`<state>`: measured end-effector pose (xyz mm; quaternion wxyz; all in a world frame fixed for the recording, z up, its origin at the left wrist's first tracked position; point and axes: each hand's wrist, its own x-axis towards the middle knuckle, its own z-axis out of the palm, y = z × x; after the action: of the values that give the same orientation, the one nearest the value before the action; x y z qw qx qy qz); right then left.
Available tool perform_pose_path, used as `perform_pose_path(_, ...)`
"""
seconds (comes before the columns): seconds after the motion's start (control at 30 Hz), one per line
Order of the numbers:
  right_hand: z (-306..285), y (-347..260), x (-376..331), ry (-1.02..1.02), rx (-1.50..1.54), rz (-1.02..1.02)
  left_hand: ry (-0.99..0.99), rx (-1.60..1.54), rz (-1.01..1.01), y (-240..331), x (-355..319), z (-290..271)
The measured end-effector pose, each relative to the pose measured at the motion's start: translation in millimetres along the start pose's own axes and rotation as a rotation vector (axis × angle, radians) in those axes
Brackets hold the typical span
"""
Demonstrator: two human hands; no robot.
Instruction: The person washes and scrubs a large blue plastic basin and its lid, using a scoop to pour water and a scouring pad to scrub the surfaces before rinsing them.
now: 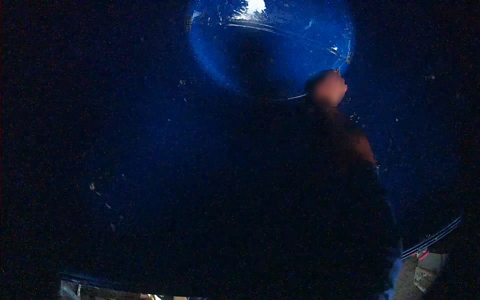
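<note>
My right hand [329, 88] is a rounded, blurred shape, curled closed, at the lower right border of a bright blue, glossy round area [300, 40]. What its fingers hold, if anything, is hidden. A thin pale line [296, 97] runs left from the hand; I cannot tell whether it is an object or a shiny edge. The right forearm [364, 146] rises from the lower right, mostly lost in shadow. Around the bright area spreads a dark blue surface [165, 130], like the inside of a large container. My left hand does not show.
A curved, ridged blue rim [432, 238] crosses the lower right. Beyond it lies pale ground with a grey flat piece [429, 267] and a small pink-red bit [424, 255]. Small light specks [92, 186] dot the dark surface. Blurred light things peek in along the bottom edge.
</note>
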<state>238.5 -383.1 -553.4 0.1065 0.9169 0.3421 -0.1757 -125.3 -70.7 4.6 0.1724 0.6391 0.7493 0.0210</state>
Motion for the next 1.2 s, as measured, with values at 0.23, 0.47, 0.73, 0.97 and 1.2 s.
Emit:
perform_pose_path(0.23,-46.3,-175.0,-47.8,0.209,0.607,-0.415,0.000,-0.009,0.000,-5.4,6.4,9.6)
perform_pose_path(0.47,-99.6,-193.5,87.1,0.370,0.342,-0.137,-0.001,0.004,-0.012,-9.1,9.1,7.4)
perform_pose_path(0.73,-130.6,-317.7,72.3,-0.060,0.633,-0.619,-0.015,0.010,-0.018,-12.3,15.8,7.0)
perform_pose_path(0.97,-67.7,-296.6,-18.2,0.031,0.376,-1.111,0.007,0.008,-0.029,-17.7,14.3,4.6)
perform_pose_path(1.2,-106.1,-363.0,55.0,0.219,0.624,-0.534,-0.015,0.019,-0.022,-15.1,21.3,9.2)
